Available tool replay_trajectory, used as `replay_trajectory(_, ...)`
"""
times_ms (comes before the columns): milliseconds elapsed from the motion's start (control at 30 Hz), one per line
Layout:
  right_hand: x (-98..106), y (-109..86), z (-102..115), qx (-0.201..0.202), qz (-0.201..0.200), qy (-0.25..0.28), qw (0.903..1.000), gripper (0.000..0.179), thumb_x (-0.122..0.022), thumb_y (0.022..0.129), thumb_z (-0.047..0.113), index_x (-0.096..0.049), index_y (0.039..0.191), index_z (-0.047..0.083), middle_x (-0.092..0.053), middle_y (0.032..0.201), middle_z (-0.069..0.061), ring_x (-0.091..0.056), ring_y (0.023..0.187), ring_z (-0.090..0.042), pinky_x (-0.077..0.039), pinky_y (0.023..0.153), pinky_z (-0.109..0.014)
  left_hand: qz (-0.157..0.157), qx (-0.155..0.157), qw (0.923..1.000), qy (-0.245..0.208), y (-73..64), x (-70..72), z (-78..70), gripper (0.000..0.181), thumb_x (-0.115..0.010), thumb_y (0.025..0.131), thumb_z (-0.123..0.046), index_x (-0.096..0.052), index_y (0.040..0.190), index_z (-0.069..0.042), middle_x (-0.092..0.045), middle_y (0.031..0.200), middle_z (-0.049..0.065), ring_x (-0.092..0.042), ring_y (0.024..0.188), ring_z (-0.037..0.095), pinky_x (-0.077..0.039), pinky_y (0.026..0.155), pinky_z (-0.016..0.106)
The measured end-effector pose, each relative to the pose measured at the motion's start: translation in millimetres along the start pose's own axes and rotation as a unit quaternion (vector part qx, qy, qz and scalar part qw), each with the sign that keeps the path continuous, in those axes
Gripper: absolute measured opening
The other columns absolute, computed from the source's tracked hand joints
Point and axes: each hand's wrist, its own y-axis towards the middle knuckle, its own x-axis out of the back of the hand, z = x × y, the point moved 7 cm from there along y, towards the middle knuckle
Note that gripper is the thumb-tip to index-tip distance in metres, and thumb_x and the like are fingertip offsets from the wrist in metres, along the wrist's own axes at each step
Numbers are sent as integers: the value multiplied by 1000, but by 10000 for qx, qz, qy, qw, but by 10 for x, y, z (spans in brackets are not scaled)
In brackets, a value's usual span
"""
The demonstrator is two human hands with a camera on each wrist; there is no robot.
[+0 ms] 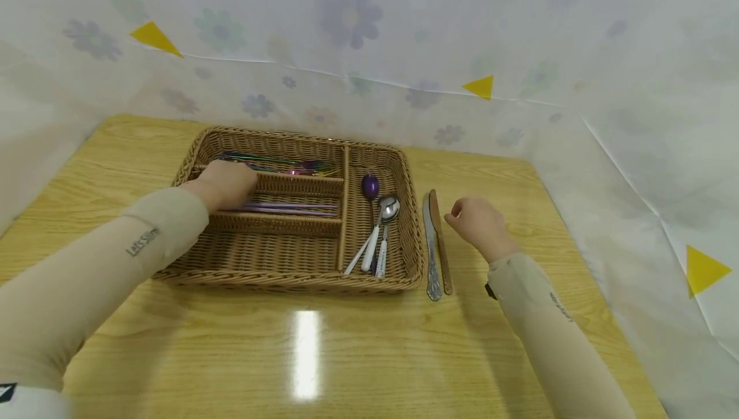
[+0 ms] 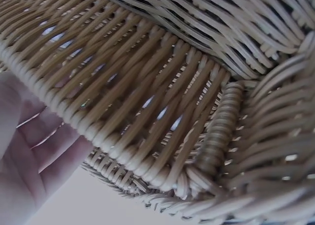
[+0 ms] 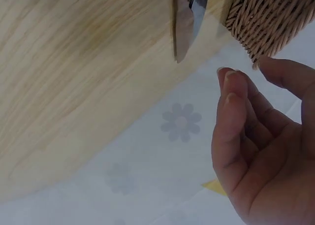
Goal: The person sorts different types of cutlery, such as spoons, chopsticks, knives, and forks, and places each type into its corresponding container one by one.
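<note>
My left hand (image 1: 228, 183) reaches into the left part of a wicker basket (image 1: 294, 283). In the left wrist view, the fingers (image 2: 59, 146) pass behind a woven divider (image 2: 123, 102) and their tips are hidden, so I cannot see whether they hold anything. Rainbow-coloured cutlery (image 1: 312, 165) lies in the back compartment, and purple chopsticks (image 1: 294, 207) lie in the middle one. My right hand (image 1: 478, 225) hovers, loosely curled and holding nothing, just right of a silver knife (image 1: 431, 252) and a copper-coloured knife (image 1: 441, 239) on the table.
A purple spoon (image 1: 371, 186) and silver spoons with white handles (image 1: 389, 208) lie in the basket's right compartment. The wooden table (image 1: 242, 355) extends in front of the basket. Floral sheeting (image 1: 346, 21) with yellow triangles rises behind and on both sides.
</note>
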Motion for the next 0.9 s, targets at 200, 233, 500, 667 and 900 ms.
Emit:
replay_trajectory(200, -305, 84, -89, -138, 822, 141, 9964, 34, -57, 93, 26, -57, 64, 8, -43, 51, 4, -36, 45, -9, -34, 47, -25, -440, 43, 9990, -55, -23, 93, -25, 22, -51, 93, -13, -57, 72, -11, -53, 61, 3, -49, 53, 15, -38, 49, 30)
replay_trajectory(233, -354, 92, -103, -186, 929, 192, 9953, 36, -58, 92, 28, -55, 61, 10, -41, 48, 5, -34, 43, -8, -33, 46, -25, -476, 55, 9988, -69, -28, 99, -31, 21, -51, 93, -13, -57, 73, -11, -53, 61, 3, -49, 53, 15, -37, 49, 30)
replay_trajectory(500, -496, 129, -148, -209, 1065, 451, 9931, 39, -61, 90, 26, -61, 58, 6, -38, 41, 5, -32, 39, -8, -31, 43, -23, -540, 102, 9983, -206, -88, 130, -74, 21, -49, 94, -12, -57, 75, -11, -51, 59, 3, -45, 51, 15, -33, 46, 28)
replay_trajectory(667, -500, 147, -184, -279, 1058, 578, 9923, 36, -59, 90, 16, -53, 55, 7, -37, 41, 5, -33, 39, -7, -33, 43, -22, -498, 97, 9985, -226, -114, 152, -89, 20, -49, 94, -13, -57, 76, -10, -52, 60, 4, -47, 51, 15, -34, 47, 29)
replay_trajectory(900, -516, 181, -246, -658, 1155, 920, 9868, 40, -58, 87, 13, -39, 52, 15, -38, 44, 4, -40, 41, -9, -40, 48, -23, -627, 153, 9977, -200, -109, 174, -84, 24, -49, 94, -13, -53, 70, -11, -50, 59, 4, -45, 50, 15, -33, 47, 29)
